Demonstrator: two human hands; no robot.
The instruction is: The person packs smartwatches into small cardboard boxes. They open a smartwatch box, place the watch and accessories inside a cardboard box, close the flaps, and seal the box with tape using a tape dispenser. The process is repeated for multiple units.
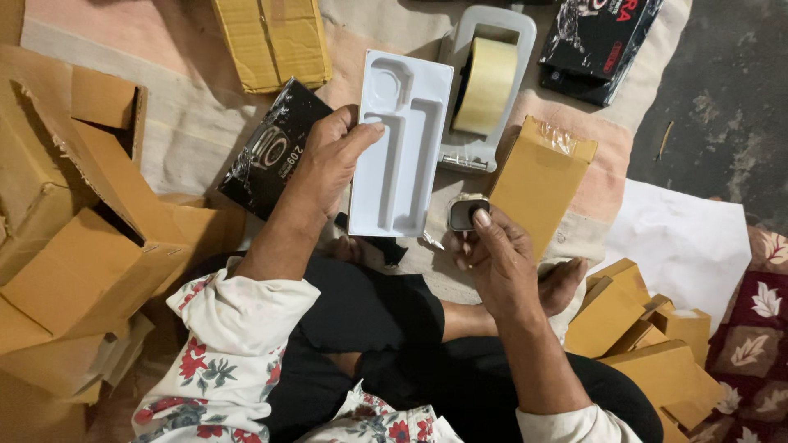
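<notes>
Woven cloth (189,123) underlies cardboard boxes (90,271); left hand (328,160) grips a moulded white plastic tray (400,143) at 12 o'clock, right hand (497,258) pinches a small rounded glossy watch (466,213) at 1 o'clock.

White moulded plastic tray (400,148): long, rectangular, with a rounded recess at its far end and long channels below; held tilted above the floor, recesses facing up, gripped along its left edge. Small rounded-square device (465,213), dark face with pale rim: pinched upright just right of the tray's near corner.
</notes>
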